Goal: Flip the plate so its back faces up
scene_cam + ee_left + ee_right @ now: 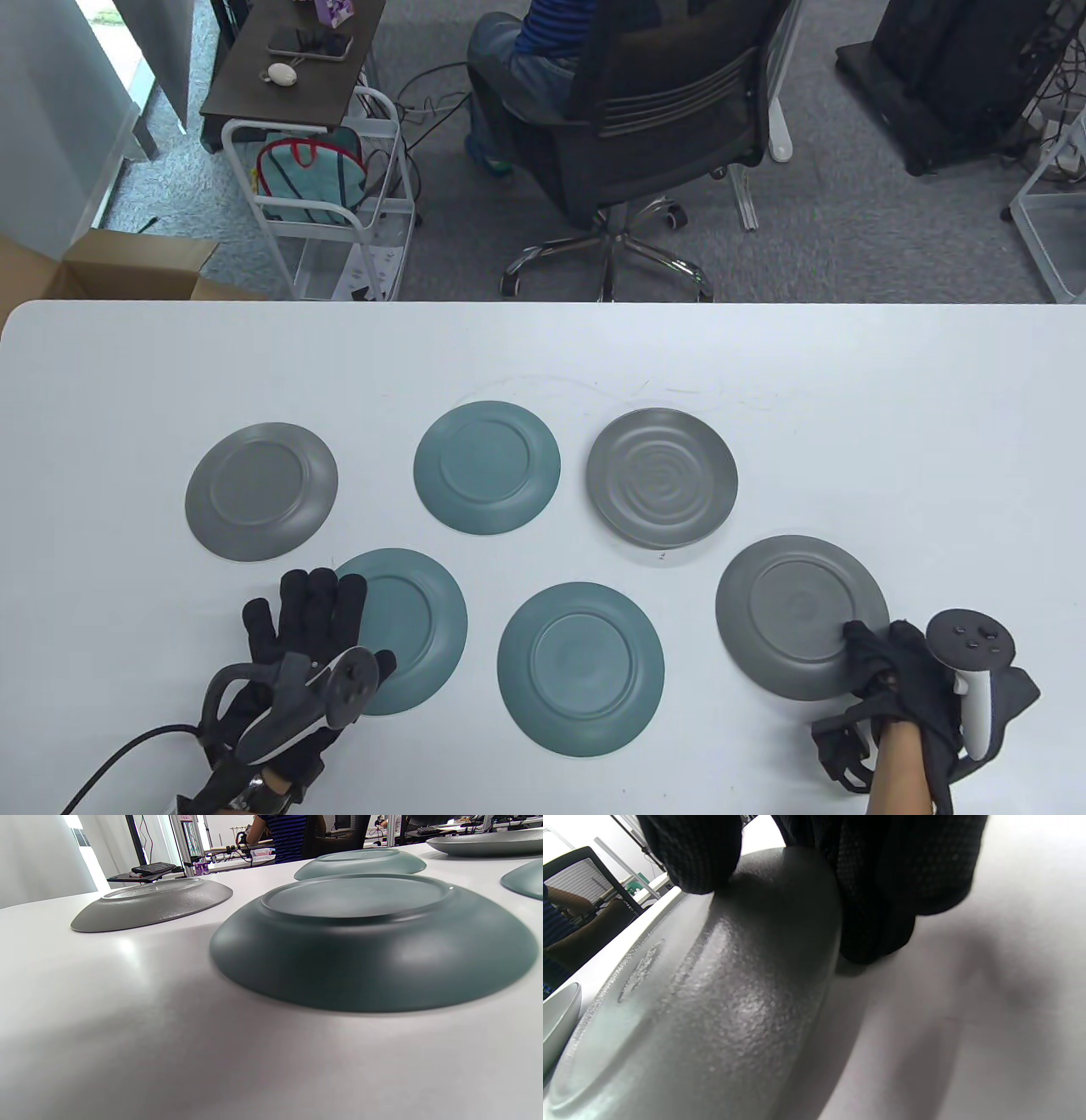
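Observation:
Six plates lie on the white table [102,407]. One grey plate [662,477] in the back row lies face up, showing a spiral. The others lie back up: a grey one [261,491], a teal one [486,467], a teal front-left one [416,628], a teal front-centre one [580,667] and a grey front-right one [797,615]. My right hand [874,654] grips the near right rim of the front-right grey plate [691,1005], thumb [691,853] on top and fingers [882,878] at the rim's edge. My left hand [318,611] lies flat with its fingers spread at the left edge of the front-left teal plate [373,942].
An office chair [645,110] with a seated person stands beyond the table's far edge. A wire cart [322,195] and a cardboard box [127,267] stand at the far left. A cable [119,755] trails from my left hand's tracker.

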The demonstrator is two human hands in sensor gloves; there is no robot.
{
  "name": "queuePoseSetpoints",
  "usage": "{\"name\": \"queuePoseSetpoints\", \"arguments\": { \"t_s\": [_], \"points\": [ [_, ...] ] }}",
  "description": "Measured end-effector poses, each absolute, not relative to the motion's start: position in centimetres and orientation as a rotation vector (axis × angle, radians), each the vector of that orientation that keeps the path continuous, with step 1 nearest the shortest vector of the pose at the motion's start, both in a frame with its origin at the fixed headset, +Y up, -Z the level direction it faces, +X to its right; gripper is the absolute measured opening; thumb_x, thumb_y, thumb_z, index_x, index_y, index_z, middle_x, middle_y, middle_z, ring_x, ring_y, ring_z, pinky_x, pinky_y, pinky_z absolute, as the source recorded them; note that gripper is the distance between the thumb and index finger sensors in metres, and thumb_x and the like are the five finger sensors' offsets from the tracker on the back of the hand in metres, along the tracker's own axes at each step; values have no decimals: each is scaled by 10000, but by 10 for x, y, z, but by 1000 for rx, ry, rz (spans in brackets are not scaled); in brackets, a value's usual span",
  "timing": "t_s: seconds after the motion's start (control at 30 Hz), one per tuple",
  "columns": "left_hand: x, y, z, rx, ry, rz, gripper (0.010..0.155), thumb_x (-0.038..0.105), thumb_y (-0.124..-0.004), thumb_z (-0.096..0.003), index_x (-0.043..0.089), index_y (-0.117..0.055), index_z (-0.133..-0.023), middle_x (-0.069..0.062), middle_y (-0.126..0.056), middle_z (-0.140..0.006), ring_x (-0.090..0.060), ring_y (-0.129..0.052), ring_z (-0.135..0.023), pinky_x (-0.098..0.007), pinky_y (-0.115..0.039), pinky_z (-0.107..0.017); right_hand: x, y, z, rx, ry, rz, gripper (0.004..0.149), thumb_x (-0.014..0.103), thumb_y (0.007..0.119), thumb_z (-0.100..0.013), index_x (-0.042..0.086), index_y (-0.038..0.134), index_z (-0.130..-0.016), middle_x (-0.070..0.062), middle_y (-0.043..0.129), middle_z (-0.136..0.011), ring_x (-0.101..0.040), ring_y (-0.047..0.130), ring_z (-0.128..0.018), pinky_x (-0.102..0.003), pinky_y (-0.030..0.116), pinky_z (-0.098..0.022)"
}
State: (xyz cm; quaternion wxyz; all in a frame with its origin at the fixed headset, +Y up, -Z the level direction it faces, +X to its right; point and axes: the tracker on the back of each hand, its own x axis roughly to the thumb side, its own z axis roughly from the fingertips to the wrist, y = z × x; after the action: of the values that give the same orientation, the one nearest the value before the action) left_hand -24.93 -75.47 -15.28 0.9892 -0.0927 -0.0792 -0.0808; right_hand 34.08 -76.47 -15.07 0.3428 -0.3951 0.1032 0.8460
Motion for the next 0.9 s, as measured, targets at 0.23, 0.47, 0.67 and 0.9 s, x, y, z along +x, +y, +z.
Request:
{"name": "queuePoseSetpoints", "arguments": {
  "t_s": [0.23, 0.47, 0.67, 0.9],
  "points": [
    [-249, -753, -152, -176, -164, -159, 880, 699, -497, -560, 172, -217, -1206, -201, -280, -1215, -497, -342, -1171, -729, -345, -762, 332, -762, -154, -1023, 302, 2324, 727, 406, 771, -488, -13, 540, -1035, -203, 823, -881, -368, 950, -602, -408, 812, -415],
    [-249, -754, -151, -184, -167, -158, 879, 699, -498, -560, 173, -216, -1206, -203, -280, -1215, -497, -342, -1171, -728, -345, -763, 328, -759, -157, -1011, 337, 2404, 720, 418, 760, -495, -10, 548, -1034, -202, 831, -883, -375, 950, -613, -417, 813, -423],
    [-248, -754, -151, -186, -167, -161, 878, 698, -498, -561, 173, -217, -1206, -203, -282, -1215, -496, -343, -1171, -729, -346, -762, 320, -756, -163, -1017, 405, 2525, 707, 417, 766, -496, -6, 568, -1027, -210, 835, -882, -381, 948, -620, -422, 813, -427],
    [-248, -754, -152, -192, -167, -159, 878, 697, -499, -561, 173, -216, -1206, -200, -283, -1215, -496, -346, -1171, -728, -346, -763, 311, -755, -169, -1021, 459, 2633, 674, 413, 766, -499, 16, 598, -1017, -208, 838, -883, -375, 948, -627, -419, 815, -431]
  ]
}}
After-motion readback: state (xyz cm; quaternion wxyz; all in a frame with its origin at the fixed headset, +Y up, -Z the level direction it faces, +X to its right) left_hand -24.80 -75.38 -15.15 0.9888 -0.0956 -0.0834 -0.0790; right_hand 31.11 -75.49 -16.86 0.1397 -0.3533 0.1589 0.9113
